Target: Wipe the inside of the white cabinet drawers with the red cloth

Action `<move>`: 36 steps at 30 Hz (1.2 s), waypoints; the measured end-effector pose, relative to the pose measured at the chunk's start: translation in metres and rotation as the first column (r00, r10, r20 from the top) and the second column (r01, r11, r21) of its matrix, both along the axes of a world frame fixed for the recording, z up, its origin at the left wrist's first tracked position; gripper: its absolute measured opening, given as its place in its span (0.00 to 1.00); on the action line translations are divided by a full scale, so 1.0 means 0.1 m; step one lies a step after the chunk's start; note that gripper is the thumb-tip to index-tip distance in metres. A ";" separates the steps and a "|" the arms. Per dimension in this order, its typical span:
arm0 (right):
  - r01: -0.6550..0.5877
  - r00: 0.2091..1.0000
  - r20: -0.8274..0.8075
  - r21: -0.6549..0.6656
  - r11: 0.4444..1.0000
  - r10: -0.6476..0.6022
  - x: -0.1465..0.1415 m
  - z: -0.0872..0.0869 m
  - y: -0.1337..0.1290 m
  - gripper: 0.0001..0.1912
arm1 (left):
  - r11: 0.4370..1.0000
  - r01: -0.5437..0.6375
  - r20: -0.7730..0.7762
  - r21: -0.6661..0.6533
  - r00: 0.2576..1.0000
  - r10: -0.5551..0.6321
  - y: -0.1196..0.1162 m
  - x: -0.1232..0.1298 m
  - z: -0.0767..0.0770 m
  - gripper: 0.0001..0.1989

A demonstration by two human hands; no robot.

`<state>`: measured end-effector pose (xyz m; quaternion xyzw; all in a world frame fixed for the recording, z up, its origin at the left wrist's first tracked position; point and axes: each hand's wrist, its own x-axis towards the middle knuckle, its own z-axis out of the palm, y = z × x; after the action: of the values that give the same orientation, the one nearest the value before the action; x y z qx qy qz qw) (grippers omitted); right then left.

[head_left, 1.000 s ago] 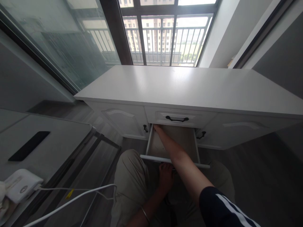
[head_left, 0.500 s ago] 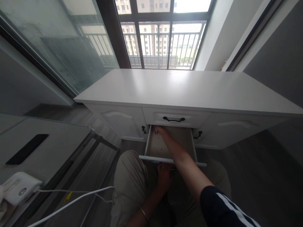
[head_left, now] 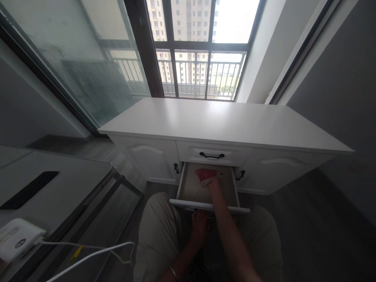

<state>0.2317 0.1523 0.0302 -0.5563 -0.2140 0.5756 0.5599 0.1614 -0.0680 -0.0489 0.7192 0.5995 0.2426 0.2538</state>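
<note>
Squarely before me stands the white cabinet (head_left: 223,121), its long top running well to either side. Its lower drawer (head_left: 188,190) is pulled out toward me; I'd work within its walls without leaning on them. My left hand (head_left: 200,220) has its fingers curled under the front panel (head_left: 182,202), a good place to steady things, though whether they pinch anything I cannot tell. My right hand (head_left: 214,181) is inside, toward the back, at what looks like a red cloth (head_left: 205,174); its fingers are hidden, so I can't tell their grip. Flat, even contact would suit the cloth best. One small dark speck (head_left: 196,193) lies nearer the front.
</note>
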 end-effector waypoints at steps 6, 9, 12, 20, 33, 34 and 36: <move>0.194 0.927 -0.322 -0.032 0.980 -0.194 0.58 0.02 -0.86 0.13 | 0.998 -0.002 0.028 0.056 1.000 0.000 0.01 0.00 -0.03 0.14; 0.261 0.892 -0.387 0.014 0.965 -0.235 0.94 0.10 -1.19 0.13 | 0.998 -0.030 0.047 0.047 0.998 0.028 0.06 0.01 -0.04 0.14; 0.290 0.907 -0.336 0.063 0.955 -0.254 1.31 0.20 -1.42 0.16 | 0.998 -0.057 0.037 0.035 0.998 0.056 0.11 0.03 -0.03 0.11; 0.373 0.919 -0.197 0.163 0.913 -0.340 2.08 0.27 -1.82 0.18 | 0.999 -0.041 -0.012 0.026 0.999 0.042 0.17 0.05 0.03 0.09; 0.481 0.874 -0.199 0.224 0.848 -0.443 2.37 0.28 -1.96 0.19 | 0.994 0.004 -0.153 0.113 0.988 0.014 0.53 0.05 -0.01 0.10; 0.488 0.869 -0.224 0.242 0.839 -0.441 2.37 0.27 -1.94 0.20 | 0.994 0.006 -0.156 0.113 0.988 0.012 0.60 0.04 0.00 0.10; 0.490 0.865 -0.268 0.275 0.827 -0.424 2.36 0.23 -1.92 0.21 | 0.993 0.011 -0.168 0.115 0.986 0.009 0.75 0.04 0.01 0.11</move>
<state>0.4676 -0.0395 0.0534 -0.4289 -0.1122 0.4310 0.7859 0.1655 0.0074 -0.0478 0.7510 0.6034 0.2151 0.1603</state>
